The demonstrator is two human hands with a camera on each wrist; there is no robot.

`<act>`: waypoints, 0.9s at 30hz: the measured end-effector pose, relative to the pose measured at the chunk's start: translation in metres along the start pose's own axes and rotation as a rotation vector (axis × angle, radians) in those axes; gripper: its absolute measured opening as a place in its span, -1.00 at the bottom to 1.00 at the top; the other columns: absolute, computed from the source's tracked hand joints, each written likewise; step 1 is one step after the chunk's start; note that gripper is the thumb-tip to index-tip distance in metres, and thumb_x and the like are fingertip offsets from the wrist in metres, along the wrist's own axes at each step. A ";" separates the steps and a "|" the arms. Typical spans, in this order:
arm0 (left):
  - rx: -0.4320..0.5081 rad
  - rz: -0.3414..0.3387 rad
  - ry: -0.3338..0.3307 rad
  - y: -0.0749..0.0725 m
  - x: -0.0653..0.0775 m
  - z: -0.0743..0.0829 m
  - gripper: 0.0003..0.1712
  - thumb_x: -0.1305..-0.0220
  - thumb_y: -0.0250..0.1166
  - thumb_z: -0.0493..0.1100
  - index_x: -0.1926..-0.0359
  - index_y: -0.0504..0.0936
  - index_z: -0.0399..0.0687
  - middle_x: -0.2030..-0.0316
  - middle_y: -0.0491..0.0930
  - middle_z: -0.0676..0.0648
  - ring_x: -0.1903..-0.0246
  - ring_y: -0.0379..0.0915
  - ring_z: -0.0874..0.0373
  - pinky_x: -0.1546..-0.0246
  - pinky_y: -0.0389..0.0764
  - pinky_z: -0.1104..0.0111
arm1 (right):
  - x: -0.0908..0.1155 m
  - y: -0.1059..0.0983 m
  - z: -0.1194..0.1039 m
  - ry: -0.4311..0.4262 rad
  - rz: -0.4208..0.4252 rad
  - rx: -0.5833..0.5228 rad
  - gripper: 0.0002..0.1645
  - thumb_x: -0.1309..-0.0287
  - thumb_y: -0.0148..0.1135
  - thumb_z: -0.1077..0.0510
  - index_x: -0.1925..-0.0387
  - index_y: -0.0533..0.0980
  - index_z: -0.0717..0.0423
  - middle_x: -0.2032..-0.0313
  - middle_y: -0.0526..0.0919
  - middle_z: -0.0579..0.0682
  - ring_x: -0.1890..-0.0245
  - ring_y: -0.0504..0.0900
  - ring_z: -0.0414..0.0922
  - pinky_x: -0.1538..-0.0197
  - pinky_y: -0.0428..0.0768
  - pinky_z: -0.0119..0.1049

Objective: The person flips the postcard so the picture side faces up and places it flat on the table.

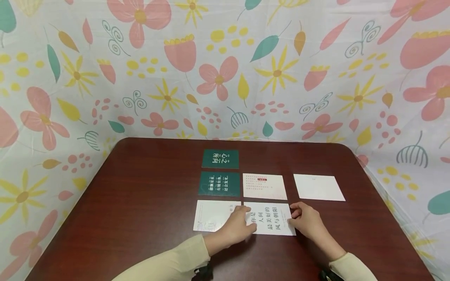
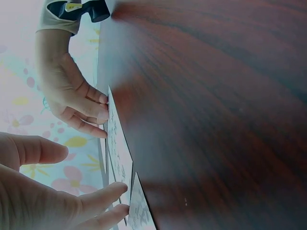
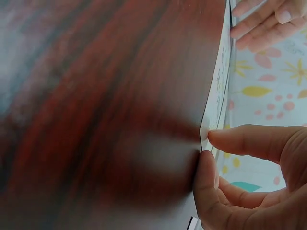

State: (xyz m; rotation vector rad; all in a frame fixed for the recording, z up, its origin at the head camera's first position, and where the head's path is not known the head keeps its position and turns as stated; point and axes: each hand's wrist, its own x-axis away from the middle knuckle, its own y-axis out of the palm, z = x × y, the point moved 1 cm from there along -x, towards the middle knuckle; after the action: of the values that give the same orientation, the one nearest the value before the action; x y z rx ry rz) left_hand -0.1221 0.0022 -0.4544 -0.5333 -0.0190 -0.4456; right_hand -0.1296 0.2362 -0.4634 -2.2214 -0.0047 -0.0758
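A white card with large dark characters [image 1: 268,219] lies on the table in front of me, at the right of the near row. My right hand [image 1: 309,220] pinches its right edge between thumb [image 3: 244,139] and a bent forefinger [image 3: 206,175]. My left hand [image 1: 235,226] reaches over a second white card [image 1: 211,214], its fingers extended and fingertips [image 2: 120,189] at the lettered card's left edge. The left thumb stands apart from the fingers. Both white cards lie side by side.
Behind them are a green card with white characters [image 1: 219,184], a cream card with red print [image 1: 263,187] and a nearly blank white card [image 1: 319,187]. Another green card [image 1: 220,159] lies farthest back. A flowered cloth [image 1: 218,78] hangs behind the brown table [image 1: 147,218].
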 end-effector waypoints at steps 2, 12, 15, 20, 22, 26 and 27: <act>0.002 -0.002 0.003 0.000 0.000 0.000 -0.35 -0.06 0.26 -0.31 -0.17 0.35 -0.57 -0.05 0.36 -0.36 0.13 0.42 -0.04 -0.03 0.49 0.12 | 0.000 0.000 0.000 0.003 -0.006 0.000 -0.50 0.19 0.39 0.34 0.11 0.49 0.47 0.50 0.57 0.01 0.52 0.48 -0.16 0.41 0.45 -0.28; 0.011 -0.016 0.019 -0.001 -0.002 0.003 -0.35 -0.08 0.25 -0.30 -0.19 0.34 -0.55 -0.02 0.35 -0.32 0.14 0.41 -0.03 0.01 0.50 0.16 | 0.000 -0.004 -0.002 -0.008 -0.011 -0.008 -0.52 0.11 0.36 0.35 0.10 0.48 0.49 0.53 0.56 -0.02 0.53 0.47 -0.16 0.43 0.44 -0.29; 0.018 -0.026 0.033 -0.001 -0.004 0.008 -0.36 -0.09 0.25 -0.29 -0.19 0.35 -0.52 -0.06 0.34 -0.31 0.09 0.41 -0.06 0.01 0.50 0.16 | 0.000 -0.007 0.000 -0.013 -0.007 -0.010 -0.56 0.03 0.33 0.33 0.09 0.49 0.49 0.53 0.58 -0.02 0.52 0.49 -0.16 0.44 0.44 -0.30; 0.029 -0.038 0.047 0.000 -0.013 0.018 -0.42 -0.14 0.24 -0.26 -0.17 0.39 -0.43 -0.08 0.34 -0.25 -0.02 0.40 -0.10 -0.04 0.48 0.14 | -0.006 -0.020 0.005 -0.023 0.001 -0.010 -0.61 -0.09 0.29 0.27 0.08 0.50 0.46 0.45 0.62 0.02 0.43 0.58 -0.08 0.42 0.49 -0.26; 0.053 -0.044 0.045 0.001 -0.019 0.022 -0.45 -0.18 0.23 -0.25 -0.18 0.39 -0.40 -0.10 0.37 -0.23 -0.07 0.41 -0.12 -0.06 0.49 0.15 | -0.010 -0.026 0.008 -0.042 0.018 -0.009 -0.65 -0.12 0.28 0.25 0.09 0.52 0.43 0.42 0.62 0.04 0.40 0.60 -0.04 0.40 0.50 -0.24; 0.146 -0.055 0.033 0.003 -0.031 0.031 -0.47 -0.22 0.22 -0.24 -0.19 0.40 -0.34 -0.10 0.45 -0.20 -0.12 0.42 -0.08 -0.07 0.51 0.24 | -0.017 -0.039 0.016 -0.094 0.103 -0.003 -0.72 -0.13 0.27 0.26 0.16 0.58 0.39 0.43 0.63 0.05 0.37 0.62 0.02 0.36 0.51 -0.23; 0.180 -0.055 0.028 0.003 -0.034 0.034 -0.49 -0.22 0.22 -0.25 -0.18 0.41 -0.33 -0.09 0.47 -0.20 -0.11 0.42 -0.06 -0.07 0.51 0.26 | -0.019 -0.043 0.018 -0.106 0.127 -0.003 -0.74 -0.13 0.26 0.26 0.18 0.58 0.38 0.44 0.63 0.06 0.37 0.63 0.04 0.36 0.51 -0.23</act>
State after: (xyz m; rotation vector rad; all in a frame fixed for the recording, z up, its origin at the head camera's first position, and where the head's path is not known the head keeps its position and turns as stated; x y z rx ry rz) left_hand -0.1483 0.0352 -0.4313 -0.3502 -0.0463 -0.4999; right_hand -0.1493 0.2773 -0.4417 -2.2203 0.0782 0.1120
